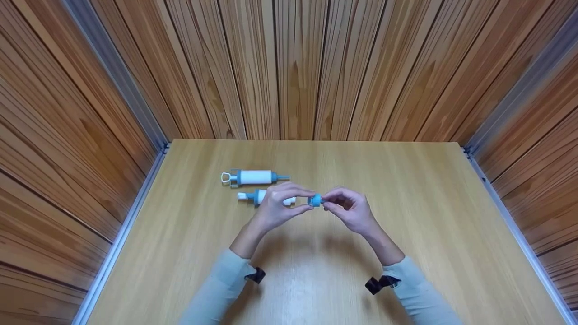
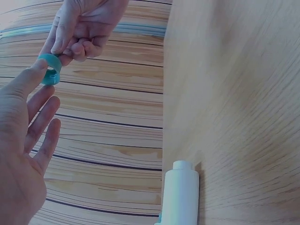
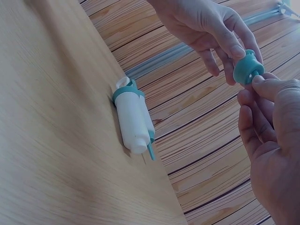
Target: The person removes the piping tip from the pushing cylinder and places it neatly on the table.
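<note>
A person's two bare hands meet over a pale wood bench [image 1: 289, 298], a small blue cap [image 1: 316, 200] pinched between them, clear of the surface. With the cap as the clock's centre, the left hand [image 1: 276, 204], at 9 o'clock, grips its wide rim between thumb and finger; the right hand [image 1: 354, 210], at about 4 o'clock, pinches the narrow stem that points toward it. The opposed hold probably serves to steady the piece while it is turned or inspected; the left hand's spare fingers spread loosely, likely to stay out of the way.

Toward 10 o'clock lies a white syringe-like cylinder [image 1: 256, 177], ring handle at its 9 o'clock end, blue nozzle at 3. A second white cylinder [image 1: 259, 197] lies just nearer the person, partly hidden by the left hand in the head view; its 3 o'clock end shows a bare white neck. Both rest on their sides, apparently laid in parallel to sit handy yet clear of the work. The held cap looks akin to the far cylinder's nozzle piece.

No brand, label or lettering is legible on the cap or on either white barrel; any fine marking is too small to tell.
</note>
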`<state>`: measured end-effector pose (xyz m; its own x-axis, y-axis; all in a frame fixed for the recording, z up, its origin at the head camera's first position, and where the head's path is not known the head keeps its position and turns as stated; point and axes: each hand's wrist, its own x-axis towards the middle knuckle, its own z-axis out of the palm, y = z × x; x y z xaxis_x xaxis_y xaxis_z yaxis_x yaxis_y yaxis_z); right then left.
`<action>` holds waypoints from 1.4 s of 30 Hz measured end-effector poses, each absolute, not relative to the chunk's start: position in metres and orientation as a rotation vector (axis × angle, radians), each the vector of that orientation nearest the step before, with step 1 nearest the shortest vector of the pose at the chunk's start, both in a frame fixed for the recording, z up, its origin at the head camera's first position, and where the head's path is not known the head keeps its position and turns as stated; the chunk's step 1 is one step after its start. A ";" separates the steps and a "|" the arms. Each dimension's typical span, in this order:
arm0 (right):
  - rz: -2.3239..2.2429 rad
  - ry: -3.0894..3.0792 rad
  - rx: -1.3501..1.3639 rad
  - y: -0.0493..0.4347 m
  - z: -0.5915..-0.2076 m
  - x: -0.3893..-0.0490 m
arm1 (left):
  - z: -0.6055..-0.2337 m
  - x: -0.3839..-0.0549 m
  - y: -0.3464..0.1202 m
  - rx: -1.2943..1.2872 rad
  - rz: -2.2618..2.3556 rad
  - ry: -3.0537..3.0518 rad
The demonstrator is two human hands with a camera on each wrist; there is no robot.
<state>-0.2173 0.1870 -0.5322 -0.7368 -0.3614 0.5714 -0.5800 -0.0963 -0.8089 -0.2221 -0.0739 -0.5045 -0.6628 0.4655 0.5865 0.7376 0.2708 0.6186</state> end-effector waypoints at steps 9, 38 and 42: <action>1.904 -2.007 1.026 0.187 -0.535 -0.218 | -0.502 -0.222 -0.074 -1.091 -1.318 -2.247; 1.924 -1.963 1.054 0.181 -0.535 -0.218 | -0.500 -0.224 -0.068 -1.122 -1.347 -2.232; 1.931 -1.952 1.048 0.180 -0.536 -0.218 | -0.501 -0.224 -0.068 -1.124 -1.343 -2.214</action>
<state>-0.2181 0.1801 -0.5362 -0.7282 -0.3366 0.5970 -0.6006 -0.1062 -0.7924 -0.2239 -0.0677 -0.5015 -0.6405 0.4601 0.6148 0.7579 0.2498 0.6026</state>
